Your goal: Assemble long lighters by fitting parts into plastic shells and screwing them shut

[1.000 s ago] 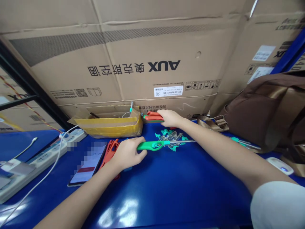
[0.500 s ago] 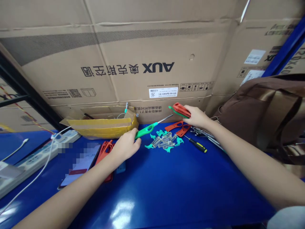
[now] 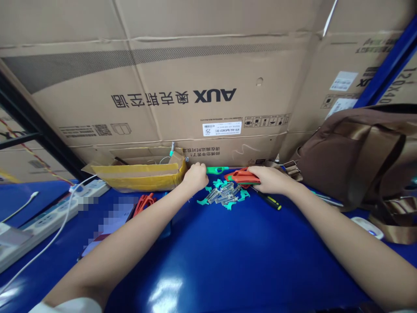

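Note:
My left hand (image 3: 196, 176) is closed around the end of a green long-necked lighter (image 3: 216, 170), held behind a small pile of parts with its thin metal tube pointing right. My right hand (image 3: 269, 178) grips orange lighter casing halves (image 3: 246, 177), with a green piece among them, low over the right side of the pile. That pile has clear plastic tubes (image 3: 224, 194) and teal trigger pieces (image 3: 202, 201). A black and yellow screwdriver (image 3: 273, 201) lies just below my right hand. The hand and casings partly hide the orange pieces on the table.
A yellow-taped cardboard box (image 3: 140, 177) stands left of my left hand. Orange casings (image 3: 143, 203), a phone (image 3: 114, 219) and a power strip (image 3: 58, 211) lie further left. A brown bag (image 3: 342, 152) and a small white device (image 3: 368, 227) are at right. Large cardboard (image 3: 172, 65) walls the back.
My left hand has moved right and further back, and the lighter has gone from slanting upward to nearly level. My right hand has come down with the casings to the pile's right side.

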`<state>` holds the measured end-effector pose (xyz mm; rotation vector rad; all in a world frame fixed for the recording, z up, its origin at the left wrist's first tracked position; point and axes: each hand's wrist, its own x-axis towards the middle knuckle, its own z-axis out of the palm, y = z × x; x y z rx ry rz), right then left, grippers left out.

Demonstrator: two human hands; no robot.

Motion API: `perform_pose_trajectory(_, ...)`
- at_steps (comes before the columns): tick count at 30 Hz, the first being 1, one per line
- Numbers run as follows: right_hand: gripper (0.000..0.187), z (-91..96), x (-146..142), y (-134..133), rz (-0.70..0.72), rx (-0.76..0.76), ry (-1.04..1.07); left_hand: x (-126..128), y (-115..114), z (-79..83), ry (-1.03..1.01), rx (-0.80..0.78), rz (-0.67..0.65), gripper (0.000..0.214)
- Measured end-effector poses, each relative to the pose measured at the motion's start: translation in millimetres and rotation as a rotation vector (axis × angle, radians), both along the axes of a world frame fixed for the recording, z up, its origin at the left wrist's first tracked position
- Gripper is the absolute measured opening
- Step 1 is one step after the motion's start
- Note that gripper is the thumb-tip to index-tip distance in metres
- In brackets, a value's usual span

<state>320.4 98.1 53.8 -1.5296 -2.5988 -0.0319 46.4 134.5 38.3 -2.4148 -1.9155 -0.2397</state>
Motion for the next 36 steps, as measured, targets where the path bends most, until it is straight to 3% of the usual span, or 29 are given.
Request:
perform_pose_trajectory(5,0.015,0.8,-14.8,-30.5,0.036,0.002,-0.039,4.2,18.7,-9.3,-0.094,-0.037,-0.008,0.037)
perform_pose_trajectory(10,0.019,1.1,-23.3,-49.1,-0.089,0.100,0.005,3.1,19.1,-0.5,-0.299,-0.039,-0.123,0.037)
perform_pose_trajectory(14,0.017,0.7,-32.8,-61.0,-0.106,0.114,0.021,8.0,-12.8,9.4,-0.517,-0.124,-0.282,0.035)
perform_pose_trajectory(16,0.019,-1.5,-42.2,-68.3,-0.084,0.093,0.018,7.5,-36.2,10.1,-0.596,-0.253,-0.378,0.055)
perform_pose_trajectory(18,0.026,-5.8,-53.5,-75.5,-0.080,0.069,0.019,2.7,-59.6,7.0,-0.645,-0.361,-0.467,0.059)
perform_pose_trajectory(20,0.029,-11.8,-64.6,-81.7,-0.084,0.045,0.013,-5.6,-80.1,1.0,-0.685,-0.395,-0.521,0.050)
perform_pose_trajectory(23,0.030,-21.1,-79.3,-89.3,-0.057,0.017,-0.003,-19.9,-101.9,-9.2,-0.720,-0.358,-0.527,0.067)
perform_pose_trajectory(30,0.034,-30.5,-103.2,-102.7,-0.039,0.043,-0.010,-41.4,-122.4,-26.7,-0.679,-0.295,-0.452,0.042)
perform_pose_trajectory(36,0.055,-35.6,-92.3,-96.9,-0.005,0.033,0.092,-48.4,-125.8,-39.8,-0.563,-0.196,-0.435,0.041)
